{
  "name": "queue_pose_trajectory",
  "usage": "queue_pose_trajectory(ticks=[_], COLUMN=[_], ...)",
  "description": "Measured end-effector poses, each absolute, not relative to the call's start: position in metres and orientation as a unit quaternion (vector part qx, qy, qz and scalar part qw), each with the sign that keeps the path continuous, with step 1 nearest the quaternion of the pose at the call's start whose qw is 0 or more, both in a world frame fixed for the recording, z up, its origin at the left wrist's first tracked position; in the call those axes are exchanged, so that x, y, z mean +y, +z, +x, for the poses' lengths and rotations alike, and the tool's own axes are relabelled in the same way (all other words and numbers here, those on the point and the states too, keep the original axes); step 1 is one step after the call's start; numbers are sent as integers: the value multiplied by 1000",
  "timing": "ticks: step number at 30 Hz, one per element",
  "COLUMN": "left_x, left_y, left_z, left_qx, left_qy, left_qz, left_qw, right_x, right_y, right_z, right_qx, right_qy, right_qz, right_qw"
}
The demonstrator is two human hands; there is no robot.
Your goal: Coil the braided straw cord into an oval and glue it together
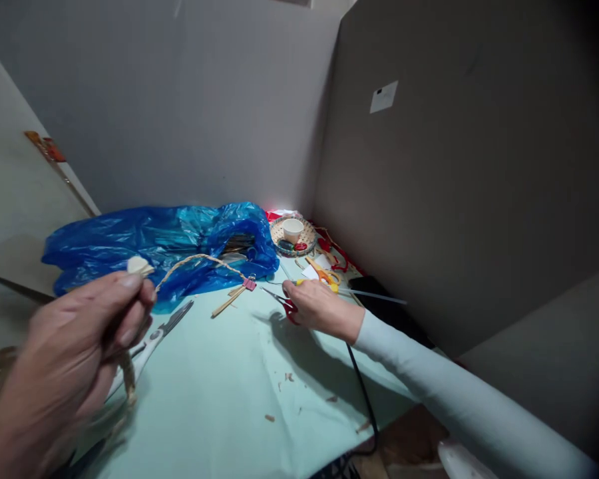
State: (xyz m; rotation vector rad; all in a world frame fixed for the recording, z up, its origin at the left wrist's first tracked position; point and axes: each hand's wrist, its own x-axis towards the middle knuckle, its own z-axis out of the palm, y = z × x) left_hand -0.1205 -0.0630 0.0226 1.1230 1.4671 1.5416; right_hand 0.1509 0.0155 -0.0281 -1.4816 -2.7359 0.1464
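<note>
My left hand (87, 339) is closed in a pinch on a twisted straw cord (196, 258), with a small cream-coloured, fan-shaped piece (138, 266) at its fingertips. From there the cord arches to a pink binder clip (249, 284) that grips loose straw ends (227, 304). More cord hangs below the hand. My right hand (322, 306) is closed at the red handles of small scissors (285, 305), whose blades point left towards the clip. Just behind it shows a yellow tool (333, 287) with a translucent stick, partly hidden by the hand. White-handled shears (154, 336) lie beside my left hand.
A blue plastic bag (144, 233) spreads along the back. Near the corner, a woven tray (307, 239) holds a white cup (293, 230). Orange scissors (322, 271) lie behind my right hand. A black cable (363, 386) crosses the green cloth (219, 399), where scraps lie.
</note>
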Motion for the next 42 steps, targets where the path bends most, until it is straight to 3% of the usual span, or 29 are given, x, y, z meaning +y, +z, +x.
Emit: queue_pose_trajectory(ticks=[8,20,27,31,36,42], left_x=[-38,-11,11,25,38,52], left_y=[-21,-25,-25,-33,-37,-37], left_z=[-93,-73,-60,-61,-73,-90], left_qx=[532,530,557,544,520,490], left_qy=[440,465,435,449,474,478], left_qz=[543,636,646,637,608,539], left_qw=[478,313,287,311,367,490], right_x=[6,21,32,30,40,44], right_y=[10,18,4,-8,-12,-31], right_z=[95,95,99,90,94,130], right_qx=[-897,-883,-859,-832,-832,-832], right_qy=[55,169,135,110,186,205], right_qz=[-427,-392,-445,-482,-442,-440], right_qw=[97,196,215,251,279,269])
